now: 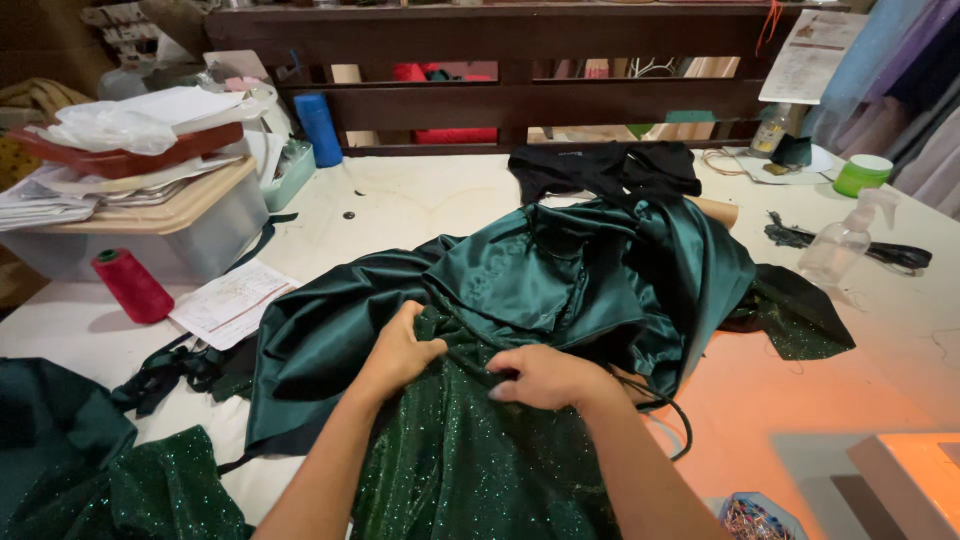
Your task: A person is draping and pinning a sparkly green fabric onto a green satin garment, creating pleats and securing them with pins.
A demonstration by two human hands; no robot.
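Sewing room w/ a wide white table (420,205) and a dark wooden rail (500,95) behind it. In the middle of the table, spreading toward the near edge, lies a dark green satin dress (560,280), crumpled, w/ a layer of green glitter fabric (460,470) running down from it toward the camera. Both hands work where satin meets glitter: left hand (400,350) is closed, fingers curled into a fold of the fabric, thumb on top; right hand (548,377) is closed too, fingertips pinching the fabric edge just beside the left, w/ a small gap between the two. A thin dark cord (672,415) loops out from under the right wrist. Above the dress, touching its top, is a black cloth (600,168). Right of it: a scrap of dark glitter fabric (800,315), a clear spray bottle (845,240) lying tilted, black scissors (895,255), a green-lidded jar (862,174). Left side: a red thread spool (131,285) upright, a printed paper sheet (232,300) just beside it, a clear plastic box (150,235) piled w/ papers, a blue thread cone (319,130) further back. More green fabric (90,470) is heaped at bottom left; a dish of pins (755,518) shows at bottom right, partly cut off.
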